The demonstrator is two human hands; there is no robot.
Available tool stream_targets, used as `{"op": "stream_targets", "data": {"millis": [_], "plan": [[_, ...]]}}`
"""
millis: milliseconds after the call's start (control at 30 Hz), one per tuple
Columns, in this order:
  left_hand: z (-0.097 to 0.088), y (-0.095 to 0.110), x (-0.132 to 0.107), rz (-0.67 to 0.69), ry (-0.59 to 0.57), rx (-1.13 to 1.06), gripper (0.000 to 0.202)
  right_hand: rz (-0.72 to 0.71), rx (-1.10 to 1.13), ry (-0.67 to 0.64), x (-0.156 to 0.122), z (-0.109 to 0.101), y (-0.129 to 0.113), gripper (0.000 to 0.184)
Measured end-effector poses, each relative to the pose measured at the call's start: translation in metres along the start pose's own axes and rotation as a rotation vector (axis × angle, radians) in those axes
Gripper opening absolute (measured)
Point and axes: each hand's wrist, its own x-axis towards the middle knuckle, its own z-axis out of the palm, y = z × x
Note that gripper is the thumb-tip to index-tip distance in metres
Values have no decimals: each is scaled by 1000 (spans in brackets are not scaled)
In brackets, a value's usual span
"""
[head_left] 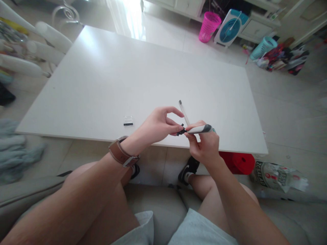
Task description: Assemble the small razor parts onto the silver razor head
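left hand (162, 125) pinching black piece (181, 131), right hand (205, 143) gripping grey-white handle (198, 129), white table (143, 75) below

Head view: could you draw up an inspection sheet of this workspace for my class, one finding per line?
Surface: white table, pale and flat.
Job's things: white-and-grey tool; small black piece at its end; pale stick with a dark tip, held or resting unclear.
Clutter: small clear case with a black strip, on the table.
Hands: left hand pinches the black piece; right hand grips the tool.
Cables: thin pale line across the fan, possibly a cord.
Surroundings: pink basket, red roll.
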Motion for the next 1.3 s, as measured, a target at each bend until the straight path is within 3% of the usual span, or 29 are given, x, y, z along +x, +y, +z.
{"op": "stream_targets", "data": {"millis": [233, 867, 1300], "plan": [[-3, -2, 2, -10, -44, 21, 31, -1, -1, -12, -3, 2, 0, 10], [1, -1, 6, -77, 5, -108, 30, 1, 19, 23, 2, -4, 3, 13], [0, -7, 5, -14, -45, -32, 36, 5, 7, 1, 0, -2, 3, 11]]}}
